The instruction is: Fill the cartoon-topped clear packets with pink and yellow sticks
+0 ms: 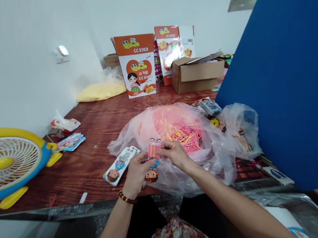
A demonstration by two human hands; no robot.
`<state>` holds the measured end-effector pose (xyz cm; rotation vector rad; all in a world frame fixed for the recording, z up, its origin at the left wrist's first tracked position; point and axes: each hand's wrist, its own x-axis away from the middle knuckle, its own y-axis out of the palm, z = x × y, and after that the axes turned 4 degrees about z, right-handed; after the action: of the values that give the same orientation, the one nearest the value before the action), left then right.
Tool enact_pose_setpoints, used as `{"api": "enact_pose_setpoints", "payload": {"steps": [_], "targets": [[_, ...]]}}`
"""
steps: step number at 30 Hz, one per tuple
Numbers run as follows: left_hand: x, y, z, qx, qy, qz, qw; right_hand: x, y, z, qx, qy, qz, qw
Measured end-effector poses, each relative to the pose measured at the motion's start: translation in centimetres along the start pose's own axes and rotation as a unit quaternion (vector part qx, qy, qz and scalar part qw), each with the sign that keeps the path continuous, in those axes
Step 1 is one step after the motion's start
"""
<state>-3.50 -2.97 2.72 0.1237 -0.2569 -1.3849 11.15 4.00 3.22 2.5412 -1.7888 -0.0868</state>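
My left hand [137,171] and my right hand [175,153] meet over the near edge of the wooden table [95,128]. Between them they hold a narrow cartoon-printed packet [153,157] with pink sticks showing in its upper part. The left hand grips its lower half, the right hand pinches its top. A second, similar packet [121,165] lies flat on the table just left of my left hand. Behind the hands a large clear plastic bag [178,132] holds a heap of pink and yellow sticks.
A yellow and blue desk fan [5,164] lies at the left. Orange "CC STICK" cartons [137,65] and an open cardboard box [197,73] stand at the back. Flat packets [70,142] lie at the left, a smaller plastic bag [241,127] at the right, beside a blue panel [295,76].
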Motion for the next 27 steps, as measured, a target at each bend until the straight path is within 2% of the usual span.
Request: {"api": "enact_pose_setpoints", "payload": {"steps": [5,10,14,17,21,27], "targets": [[0.1,-0.5,-0.1,0.024,-0.033,0.019,0.999,-0.1,-0.5,0.2,0.001,0.043,-0.072,0.996],[0.2,-0.8,-0.3,0.024,-0.03,0.014,0.999,0.0,-1.0,0.6,0.045,0.029,-0.079,0.995],[0.2,-1.6,0.1,-0.001,-0.034,0.025,0.999,-0.1,-0.9,-0.1,0.054,0.043,-0.11,0.992],[0.3,-2.9,0.6,-0.037,-0.042,0.041,0.998,-0.4,-0.4,-1.2,0.06,0.008,-0.08,0.995],[0.5,-4.7,1.2,-0.053,-0.051,0.049,0.996,-1.6,1.0,-1.7,0.134,-0.029,-0.068,0.988],[1.2,-6.1,1.0,-0.061,-0.062,0.074,0.994,-3.0,2.8,-0.5,0.167,0.01,-0.085,0.982]]}}
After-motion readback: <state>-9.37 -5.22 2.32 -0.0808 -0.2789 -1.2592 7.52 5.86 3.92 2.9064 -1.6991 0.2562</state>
